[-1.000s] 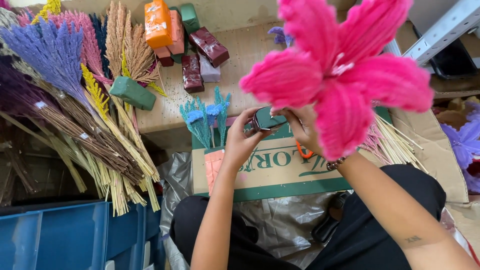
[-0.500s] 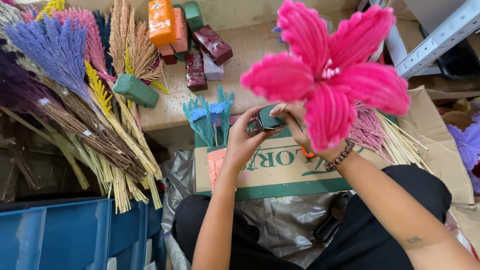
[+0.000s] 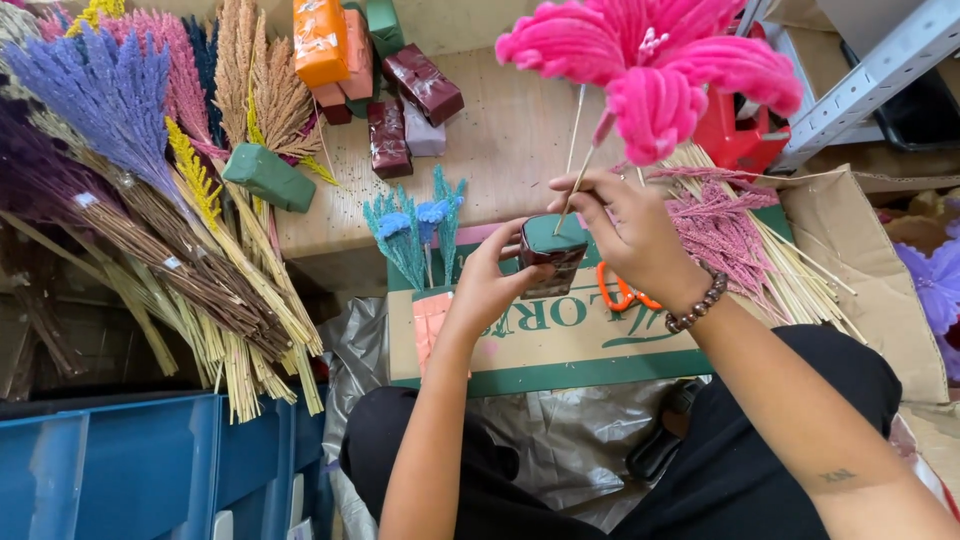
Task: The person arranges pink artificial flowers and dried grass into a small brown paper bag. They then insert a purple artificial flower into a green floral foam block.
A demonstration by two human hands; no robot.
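Two hands over the box, left hand fingers clasping foam block, right hand fingers pinching flower stem above it

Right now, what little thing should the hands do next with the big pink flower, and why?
Probably push the stick down into the green foam. The right hand pinches the thin stick of the pink flower with its lower tip at the top of the foam block, and the left hand grips that block, so it looks lined up to go in.
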